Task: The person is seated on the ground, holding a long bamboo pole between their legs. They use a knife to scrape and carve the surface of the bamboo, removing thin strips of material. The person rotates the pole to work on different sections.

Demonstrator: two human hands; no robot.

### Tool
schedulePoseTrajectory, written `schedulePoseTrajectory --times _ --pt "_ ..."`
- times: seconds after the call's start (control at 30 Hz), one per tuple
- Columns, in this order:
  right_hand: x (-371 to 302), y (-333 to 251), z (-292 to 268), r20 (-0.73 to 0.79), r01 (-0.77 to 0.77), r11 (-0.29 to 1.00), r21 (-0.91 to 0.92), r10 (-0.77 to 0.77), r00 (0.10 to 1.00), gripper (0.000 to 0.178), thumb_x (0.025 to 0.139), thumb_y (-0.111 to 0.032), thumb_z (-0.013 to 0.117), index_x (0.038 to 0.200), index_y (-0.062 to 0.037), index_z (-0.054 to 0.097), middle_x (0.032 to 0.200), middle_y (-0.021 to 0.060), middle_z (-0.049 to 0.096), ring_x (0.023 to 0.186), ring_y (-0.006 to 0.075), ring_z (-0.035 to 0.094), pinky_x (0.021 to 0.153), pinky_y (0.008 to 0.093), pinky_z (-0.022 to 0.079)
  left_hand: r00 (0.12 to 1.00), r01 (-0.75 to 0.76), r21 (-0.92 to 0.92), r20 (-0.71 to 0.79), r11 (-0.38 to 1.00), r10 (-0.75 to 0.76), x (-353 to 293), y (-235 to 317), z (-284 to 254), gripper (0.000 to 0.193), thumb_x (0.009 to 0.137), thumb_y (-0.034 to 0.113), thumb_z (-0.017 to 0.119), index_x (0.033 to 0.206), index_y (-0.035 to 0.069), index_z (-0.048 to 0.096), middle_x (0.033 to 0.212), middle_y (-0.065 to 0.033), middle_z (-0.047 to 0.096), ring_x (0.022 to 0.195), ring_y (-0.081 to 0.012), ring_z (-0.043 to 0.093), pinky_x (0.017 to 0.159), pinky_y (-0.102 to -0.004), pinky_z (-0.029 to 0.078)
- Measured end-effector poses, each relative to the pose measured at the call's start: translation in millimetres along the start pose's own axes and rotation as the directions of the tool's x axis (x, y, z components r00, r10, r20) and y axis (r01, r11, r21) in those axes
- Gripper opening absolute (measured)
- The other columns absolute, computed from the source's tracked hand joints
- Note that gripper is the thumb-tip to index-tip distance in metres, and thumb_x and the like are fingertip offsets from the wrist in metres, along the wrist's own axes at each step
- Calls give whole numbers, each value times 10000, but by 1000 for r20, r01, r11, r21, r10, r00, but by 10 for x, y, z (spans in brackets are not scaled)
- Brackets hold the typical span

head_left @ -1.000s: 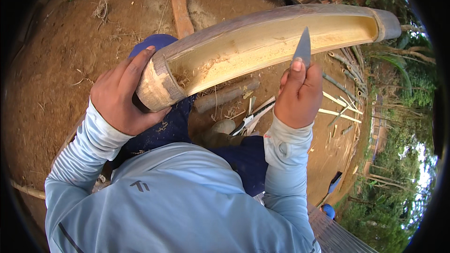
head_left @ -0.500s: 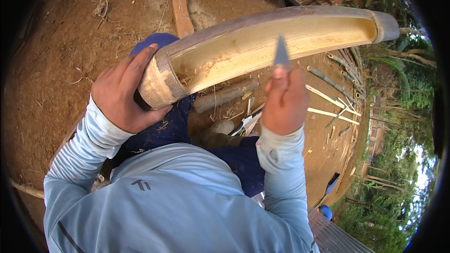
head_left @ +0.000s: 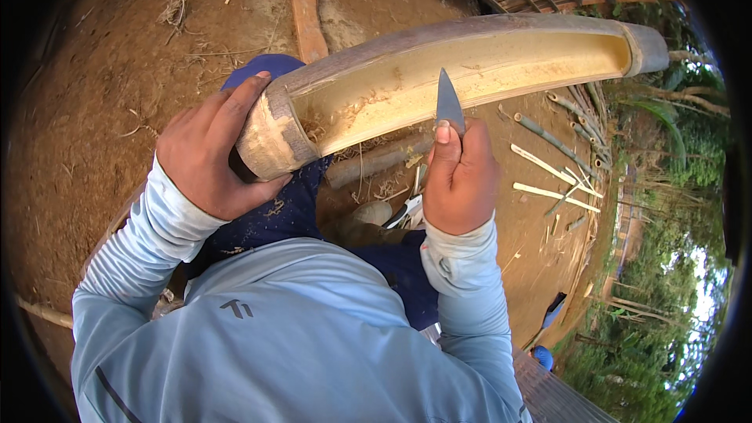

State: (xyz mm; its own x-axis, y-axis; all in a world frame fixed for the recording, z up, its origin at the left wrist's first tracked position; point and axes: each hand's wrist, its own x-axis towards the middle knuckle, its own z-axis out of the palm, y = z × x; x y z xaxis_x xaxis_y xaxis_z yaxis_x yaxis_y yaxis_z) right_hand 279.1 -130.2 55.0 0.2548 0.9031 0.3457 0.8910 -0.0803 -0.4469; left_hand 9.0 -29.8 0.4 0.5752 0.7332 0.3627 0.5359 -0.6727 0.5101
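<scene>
Bamboo slivers (head_left: 548,166) litter the brown dirt ground (head_left: 102,110) to the far right, beyond the split, pale-yellow bamboo half-culm (head_left: 470,70). Left hand (head_left: 211,157) wraps its near end; right hand (head_left: 460,180) grips a grey pointed knife (head_left: 449,102), now shifted left along the lower edge since a second ago.

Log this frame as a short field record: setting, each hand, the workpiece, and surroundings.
setting: outdoors, bare dirt ground
left hand: grips the near cut end of the split bamboo half-culm
right hand: holds a knife, blade pointing up against the culm's lower edge, thumb behind the blade
workpiece: hollow pale inside facing up, resting over the lap
surroundings: thin bamboo strips on the ground at right, a wooden plank beyond
</scene>
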Motion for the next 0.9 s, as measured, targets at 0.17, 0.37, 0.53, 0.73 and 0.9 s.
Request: schedulePoseTrajectory --times 0.17,0.37,0.53,0.73,0.9 --pt "148 -56 -97 -44 -210 971 118 217 975 243 1059 -225 548 935 -18 521 695 216 568 628 441 589 561 444 460 1000 -5 -26 6 1000 6 4 -24 -3 1017 543 269 901 1441 -3 508 1225 -221 679 1034 -386 695 907 -437 553" --pt "99 -52 -73 11 -126 992 1 126 992 219 1050 -215 553 951 -25 507 729 227 579 646 468 586 574 481 454 1000 -9 -25 0 1000 9 5 -35 1 1023 542 266 904 1445 0 506 1238 -218 680 1023 -384 697 900 -433 557" --pt "-35 -39 76 2 -37 999 26 37 999 231 1057 -224 544 936 -29 520 708 213 562 626 450 576 558 474 443 999 9 -1 34 1000 -9 28 -30 -4 1025 540 267 906 1447 4 507 1228 -220 684 1009 -383 698 891 -432 556" --pt "158 -124 -61 -37 -311 927 209 325 945 226 1052 -214 564 934 -26 527 682 211 566 602 434 588 547 459 455 1000 2 -34 12 999 -1 12 -41 -13 1033 528 272 906 1446 9 512 1230 -211 686 1002 -382 699 891 -433 554" --pt "-40 -189 108 103 -49 994 102 39 994 210 1052 -199 561 945 -23 523 666 204 562 588 416 597 551 455 468 1000 9 -12 14 1000 -9 16 -46 -1 1035 524 277 906 1443 6 514 1250 -211 682 1022 -381 701 907 -427 554"
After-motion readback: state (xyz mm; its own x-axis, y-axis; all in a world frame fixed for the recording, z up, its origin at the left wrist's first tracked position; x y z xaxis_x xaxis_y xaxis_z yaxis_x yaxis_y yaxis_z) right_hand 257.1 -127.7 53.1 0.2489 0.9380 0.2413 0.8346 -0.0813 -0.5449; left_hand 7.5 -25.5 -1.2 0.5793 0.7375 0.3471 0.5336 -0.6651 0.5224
